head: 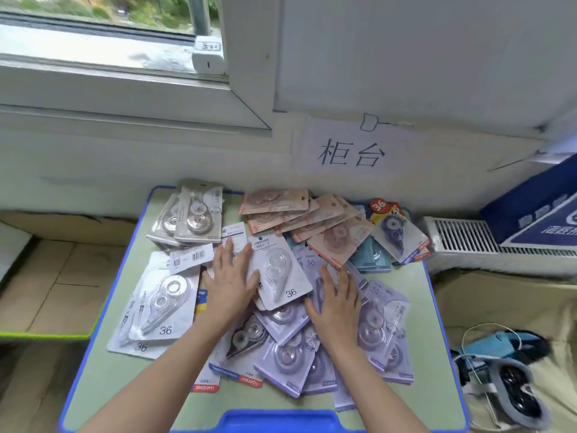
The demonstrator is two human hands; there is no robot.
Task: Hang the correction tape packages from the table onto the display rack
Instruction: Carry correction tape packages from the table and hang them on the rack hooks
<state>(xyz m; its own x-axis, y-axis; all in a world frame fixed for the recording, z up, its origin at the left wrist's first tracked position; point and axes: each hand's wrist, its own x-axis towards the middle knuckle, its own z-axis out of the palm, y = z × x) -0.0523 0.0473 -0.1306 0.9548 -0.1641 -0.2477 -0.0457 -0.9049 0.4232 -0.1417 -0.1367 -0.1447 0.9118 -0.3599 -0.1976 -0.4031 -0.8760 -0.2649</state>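
Observation:
Several correction tape packages lie heaped on a small green table with a blue rim (93,370). A white package marked 36 (279,270) lies at the middle of the heap, with lilac packages (387,332) to its right and pink ones (312,220) at the back. My left hand (229,279) rests flat on the heap with straight fingers, its thumb at the white package's left edge. Just right of that package, my right hand (337,304) lies flat on the lilac ones. No display rack is in view.
Grey packages (190,214) are stacked at the table's back left. Cardboard boxes (53,276) stand to the left. At the right are a white radiator (462,239), a blue box (540,214) and a cabled headset (515,392). A paper sign (352,151) hangs on the wall behind.

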